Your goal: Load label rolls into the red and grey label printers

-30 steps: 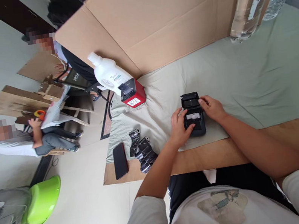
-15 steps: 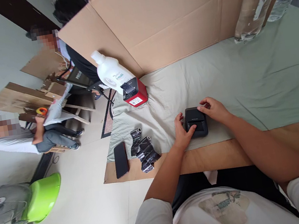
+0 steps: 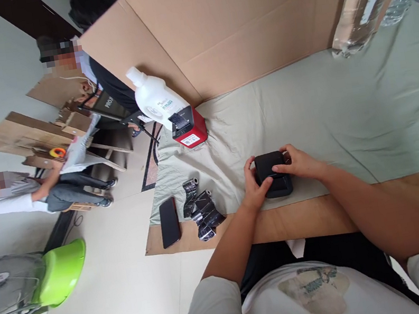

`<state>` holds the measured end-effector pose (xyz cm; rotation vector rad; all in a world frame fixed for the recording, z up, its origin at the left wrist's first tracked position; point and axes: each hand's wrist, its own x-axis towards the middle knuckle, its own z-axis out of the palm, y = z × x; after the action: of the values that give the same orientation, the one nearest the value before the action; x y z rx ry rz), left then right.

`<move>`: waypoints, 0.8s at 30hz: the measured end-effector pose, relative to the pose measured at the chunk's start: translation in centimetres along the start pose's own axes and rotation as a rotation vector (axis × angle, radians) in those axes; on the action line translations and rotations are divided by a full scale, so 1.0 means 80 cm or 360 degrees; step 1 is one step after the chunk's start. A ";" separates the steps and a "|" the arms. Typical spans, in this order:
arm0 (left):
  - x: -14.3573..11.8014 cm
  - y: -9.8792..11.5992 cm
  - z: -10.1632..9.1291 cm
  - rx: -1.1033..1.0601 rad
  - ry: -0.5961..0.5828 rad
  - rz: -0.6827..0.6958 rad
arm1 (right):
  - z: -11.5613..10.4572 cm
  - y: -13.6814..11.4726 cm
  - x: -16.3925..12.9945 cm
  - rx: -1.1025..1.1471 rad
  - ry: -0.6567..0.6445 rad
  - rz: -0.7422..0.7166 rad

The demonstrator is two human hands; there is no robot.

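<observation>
A small black portable label printer [image 3: 269,162] stands on the cloth in front of me, between both hands. Its lid part looks tilted up from the body. My left hand [image 3: 257,187] grips the left side, thumb across the lower front and fingers at the far-left edge. Around the lid's right side curls my right hand [image 3: 299,164], thumb on the top face and fingertips behind the edge. Inside the printer, nothing can be made out. Left of it lie black rolls [image 3: 207,208] with white lines, partly unwound, and a dark phone [image 3: 169,222].
At the far left of the green-grey cloth [image 3: 302,109] stand a red and black box-shaped device [image 3: 193,127] and a white bottle [image 3: 160,101]. A cardboard wall [image 3: 242,17] borders the back. Two people sit beyond; a fan [image 3: 3,280] and green tub [image 3: 62,272] are at left.
The printer's lid part has tilted up. My right hand has shifted its grip, its thumb now farther left over the lid; my left hand stays at the left side.
</observation>
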<state>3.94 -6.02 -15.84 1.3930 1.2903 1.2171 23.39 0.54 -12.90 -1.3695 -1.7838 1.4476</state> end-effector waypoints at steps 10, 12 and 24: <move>0.014 0.004 -0.013 -0.0408 0.0003 -0.0248 | 0.015 0.011 0.004 0.0206 -0.0082 -0.0172; 0.014 0.005 -0.013 -0.0412 0.0035 -0.0237 | 0.018 0.012 0.005 0.0179 -0.0056 -0.0183; 0.027 0.006 0.000 -0.0818 0.0680 -0.0467 | 0.052 0.004 -0.011 -0.0184 0.0409 -0.0371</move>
<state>3.97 -3.89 -15.16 0.5736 1.2801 1.5465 20.43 -2.18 -14.44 -1.2873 -1.8106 1.0137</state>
